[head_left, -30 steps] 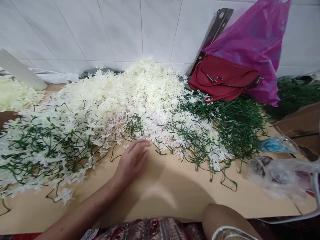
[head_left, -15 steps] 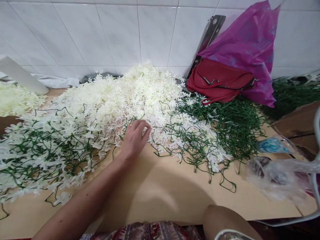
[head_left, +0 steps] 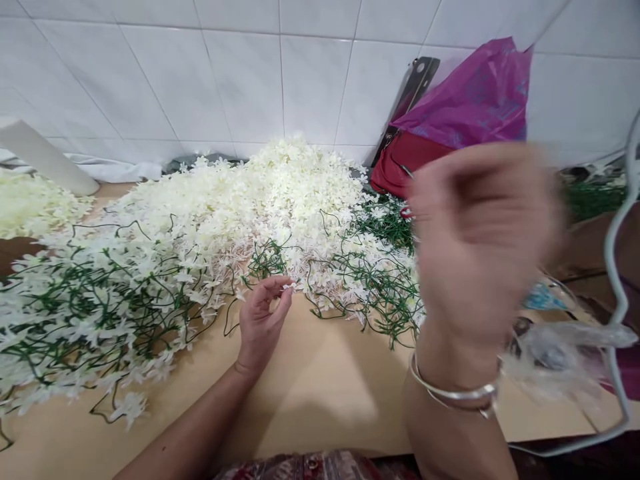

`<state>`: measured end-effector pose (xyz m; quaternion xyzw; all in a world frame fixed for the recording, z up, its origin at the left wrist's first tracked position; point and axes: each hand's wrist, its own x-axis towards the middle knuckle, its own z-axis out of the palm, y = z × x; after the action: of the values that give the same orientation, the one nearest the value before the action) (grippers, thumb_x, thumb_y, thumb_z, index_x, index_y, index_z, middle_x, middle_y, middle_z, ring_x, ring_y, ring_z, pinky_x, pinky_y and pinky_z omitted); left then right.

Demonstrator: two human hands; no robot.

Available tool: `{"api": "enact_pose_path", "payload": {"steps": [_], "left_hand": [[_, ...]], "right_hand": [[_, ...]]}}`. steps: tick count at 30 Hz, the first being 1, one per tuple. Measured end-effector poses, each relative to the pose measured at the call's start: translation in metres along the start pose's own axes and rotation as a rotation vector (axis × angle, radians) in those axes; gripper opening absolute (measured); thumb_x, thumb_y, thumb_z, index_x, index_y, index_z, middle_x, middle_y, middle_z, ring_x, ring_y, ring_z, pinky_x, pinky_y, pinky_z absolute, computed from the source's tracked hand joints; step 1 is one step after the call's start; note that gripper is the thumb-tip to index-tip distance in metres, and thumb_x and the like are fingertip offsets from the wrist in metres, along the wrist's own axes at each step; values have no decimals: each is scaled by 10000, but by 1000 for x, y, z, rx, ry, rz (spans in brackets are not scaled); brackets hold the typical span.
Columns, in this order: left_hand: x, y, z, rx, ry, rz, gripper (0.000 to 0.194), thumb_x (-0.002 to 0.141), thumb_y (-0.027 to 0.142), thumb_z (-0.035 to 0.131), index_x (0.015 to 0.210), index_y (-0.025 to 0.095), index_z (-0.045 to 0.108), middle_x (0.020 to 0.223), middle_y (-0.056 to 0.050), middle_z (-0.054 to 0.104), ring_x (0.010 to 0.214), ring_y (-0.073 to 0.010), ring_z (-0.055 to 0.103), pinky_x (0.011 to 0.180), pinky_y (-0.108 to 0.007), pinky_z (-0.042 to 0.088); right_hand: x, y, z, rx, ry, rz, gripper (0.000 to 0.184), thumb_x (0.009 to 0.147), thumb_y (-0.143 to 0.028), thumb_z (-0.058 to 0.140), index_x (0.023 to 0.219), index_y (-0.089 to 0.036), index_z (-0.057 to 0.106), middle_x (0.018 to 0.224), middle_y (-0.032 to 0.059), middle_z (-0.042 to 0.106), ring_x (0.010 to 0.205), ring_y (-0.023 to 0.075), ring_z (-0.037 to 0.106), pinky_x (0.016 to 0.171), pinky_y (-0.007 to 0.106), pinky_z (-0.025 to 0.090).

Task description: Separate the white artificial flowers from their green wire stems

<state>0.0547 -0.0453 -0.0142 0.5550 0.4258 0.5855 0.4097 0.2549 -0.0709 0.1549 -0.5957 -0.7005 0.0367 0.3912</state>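
Note:
My left hand (head_left: 263, 320) is over the near edge of the heap of white artificial flowers (head_left: 280, 193), thumb and forefinger pinched on a small white flower (head_left: 289, 287). My right hand (head_left: 485, 240), with a silver bangle at the wrist, is raised at the right, close to the camera. Its fingers look curled but are smeared by motion, so I cannot make out anything in them. Green wire stems (head_left: 387, 287) with some white blossoms lie between my hands. At the left lies a pile of white flowers on green stems (head_left: 110, 307).
A red handbag (head_left: 387, 170) and a purple plastic bag (head_left: 475, 100) stand against the tiled wall (head_left: 240, 80). Clear plastic wrap (head_left: 555, 353) and a pale cable (head_left: 617, 267) are at the right. A white roll (head_left: 47, 157) leans at the back left of the table (head_left: 320, 373).
My right hand has come up into view, covering part of the handbag and green stems. The left hand has drawn back toward me and turned, showing a white flower at its fingertips.

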Motion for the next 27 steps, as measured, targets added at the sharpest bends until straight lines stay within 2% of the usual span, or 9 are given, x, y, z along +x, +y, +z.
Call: {"api": "enact_pose_path", "payload": {"steps": [2, 4, 6, 9, 11, 14, 18, 22, 27], "left_hand": [[1, -1, -1, -6, 8, 9, 149, 941, 308, 728, 1035, 193, 730, 1019, -67, 758, 929, -167, 724, 892, -286, 575], [2, -1, -1, -29, 28, 16, 155, 955, 331, 717, 1030, 195, 725, 1022, -67, 754, 924, -171, 732, 894, -300, 581], [3, 0, -2, -59, 54, 3, 168, 954, 350, 723, 1022, 198, 711, 971, -53, 750, 880, -167, 747, 855, -290, 593], [5, 3, -2, -115, 89, -55, 221, 928, 386, 756, 1021, 196, 692, 884, -30, 745, 806, -165, 765, 781, -270, 609], [6, 4, -1, -152, 94, -93, 252, 905, 400, 782, 1006, 189, 689, 865, -25, 749, 773, -160, 768, 755, -261, 614], [8, 6, 0, -182, 102, -125, 275, 892, 420, 795, 979, 179, 694, 854, -20, 748, 740, -148, 761, 739, -254, 616], [8, 7, 0, -192, 99, -154, 299, 906, 435, 780, 1038, 175, 713, 871, -25, 752, 744, -146, 760, 760, -266, 624], [8, 9, 0, -190, 97, -165, 300, 899, 439, 789, 1024, 176, 718, 883, -26, 752, 759, -154, 765, 789, -284, 626], [9, 11, -1, -195, 109, -150, 300, 895, 439, 797, 1013, 178, 707, 861, -22, 753, 765, -153, 766, 789, -275, 615]], "right_hand": [[18, 6, 21, -30, -63, 17, 72, 995, -231, 638, 984, -257, 705, 1016, 53, 733, 944, 246, 679, 847, 402, 537], [31, 14, 50, -146, -294, 68, 99, 951, -179, 670, 868, -218, 704, 910, 36, 748, 832, 209, 675, 810, 362, 490], [36, 21, 80, -310, -541, 126, 76, 931, -180, 692, 877, -214, 733, 914, 38, 775, 856, 211, 695, 806, 342, 458], [32, 26, 114, -379, -577, 129, 51, 911, -190, 703, 914, -175, 751, 1013, 113, 787, 961, 261, 709, 837, 360, 437], [28, 26, 125, -401, -578, 124, 98, 920, -159, 659, 915, -154, 757, 1051, 147, 784, 997, 275, 709, 851, 365, 425], [28, 26, 124, -403, -580, 116, 190, 940, -131, 585, 884, -157, 765, 1030, 144, 787, 966, 266, 713, 824, 360, 413], [33, 34, 108, -330, -565, 136, 186, 895, -117, 603, 831, -201, 757, 925, 62, 788, 836, 205, 693, 715, 312, 392], [35, 47, 97, -26, -492, 173, 148, 812, -86, 651, 733, -201, 698, 748, -1, 733, 713, 157, 642, 648, 275, 391], [34, 55, 96, 239, -478, 150, 107, 775, -97, 664, 726, -192, 661, 716, -17, 685, 687, 142, 608, 642, 264, 418]]}}
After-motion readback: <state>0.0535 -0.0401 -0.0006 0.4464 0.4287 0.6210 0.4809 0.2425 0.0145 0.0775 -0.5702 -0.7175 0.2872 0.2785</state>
